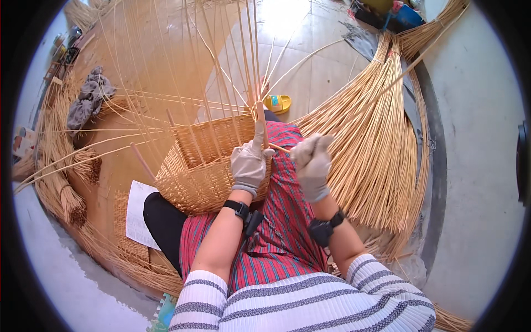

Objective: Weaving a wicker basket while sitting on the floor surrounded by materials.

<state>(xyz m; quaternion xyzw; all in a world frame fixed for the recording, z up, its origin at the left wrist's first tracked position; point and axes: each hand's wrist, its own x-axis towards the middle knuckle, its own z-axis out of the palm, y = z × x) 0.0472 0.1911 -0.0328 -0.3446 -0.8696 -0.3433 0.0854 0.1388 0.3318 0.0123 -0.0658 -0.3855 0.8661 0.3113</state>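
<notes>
Wicker strand (280,148) vanishes inside right hand (313,166); left hand (248,167) partly hides basket (191,190).

Gloved left hand (249,166) lay right on the corner of the wicker basket (204,191), index finger pointing up! Gloved right hand (312,163), fist closed, had the thin strand (281,148)! Beneath sat a plaid apron (287,205); rightward spread the big rod bundle (376,144), and beyond, a yellow slipper (283,104)!
</notes>
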